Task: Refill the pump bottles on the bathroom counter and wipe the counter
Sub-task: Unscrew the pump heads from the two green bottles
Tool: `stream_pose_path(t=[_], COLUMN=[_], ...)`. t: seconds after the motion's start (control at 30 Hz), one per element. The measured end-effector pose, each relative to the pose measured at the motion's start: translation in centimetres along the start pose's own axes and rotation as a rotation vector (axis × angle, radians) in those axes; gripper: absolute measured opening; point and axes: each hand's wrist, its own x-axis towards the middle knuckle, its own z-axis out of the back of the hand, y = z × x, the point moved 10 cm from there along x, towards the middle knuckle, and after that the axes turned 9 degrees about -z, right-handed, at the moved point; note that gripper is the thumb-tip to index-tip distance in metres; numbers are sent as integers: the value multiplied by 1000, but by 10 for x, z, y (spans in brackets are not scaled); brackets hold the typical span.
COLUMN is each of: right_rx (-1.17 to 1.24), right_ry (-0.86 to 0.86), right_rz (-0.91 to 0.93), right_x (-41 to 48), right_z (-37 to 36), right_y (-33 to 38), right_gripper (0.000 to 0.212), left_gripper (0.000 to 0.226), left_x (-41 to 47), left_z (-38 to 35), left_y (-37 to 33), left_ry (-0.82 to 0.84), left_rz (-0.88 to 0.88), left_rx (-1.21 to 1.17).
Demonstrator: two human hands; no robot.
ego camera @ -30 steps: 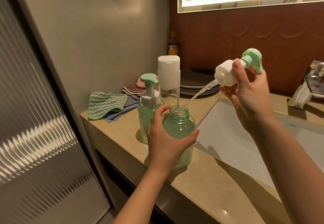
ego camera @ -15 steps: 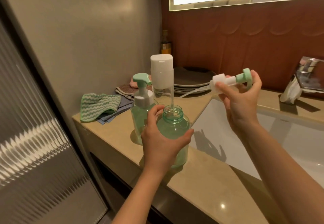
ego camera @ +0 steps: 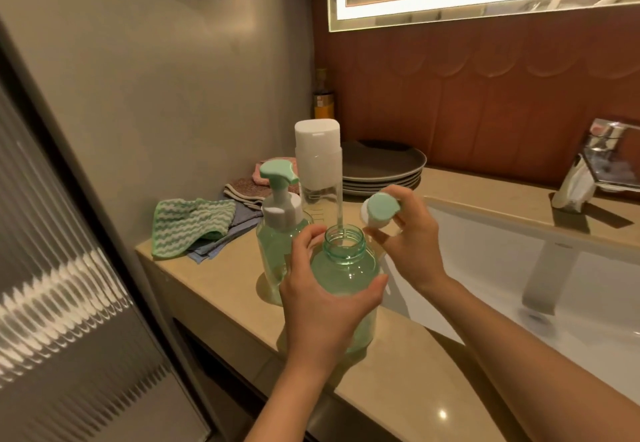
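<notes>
A round green bottle (ego camera: 346,268) with an uncapped neck stands on the beige counter (ego camera: 221,289), gripped around its body by my left hand (ego camera: 322,299). My right hand (ego camera: 408,244) holds the white and green pump head (ego camera: 381,211) just right of the neck, low above the counter. A second green pump bottle (ego camera: 277,234) with its pump fitted stands behind to the left. A tall clear bottle with a white cap (ego camera: 318,168) stands behind both.
Folded cloths, one green striped (ego camera: 188,225), lie at the counter's back left. A stack of dark plates (ego camera: 384,168) sits by the wall. The white sink (ego camera: 519,282) and chrome tap (ego camera: 602,164) are on the right. A ribbed glass door (ego camera: 59,286) stands at left.
My right hand has brought the pump head down from high at the right to just beside the bottle's neck. My left hand has kept its grip on the bottle.
</notes>
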Motion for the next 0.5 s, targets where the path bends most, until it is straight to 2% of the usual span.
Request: stream_pose_path(t=[0.13,0.2,0.33,0.5], right_rx=[-221,-335,-473,-507], right_ry=[155,183,240,342], right_rz=[190,248,271,206], right_x=[-9,-13,-16,-21], right_z=[-23,-31,-47,-60], right_y=[5,5,-2,-12], right_gripper=[69,63,43,49], left_gripper=[71,72,74,72], left_x=[0,0,-1,1], left_z=[-2,-2,-2,-3], left_y=[-2,1,8,7], left_ry=[16,9,6,5], left_rz=[-11,-8,18,6], left_rx=[0,-6,-19,-29])
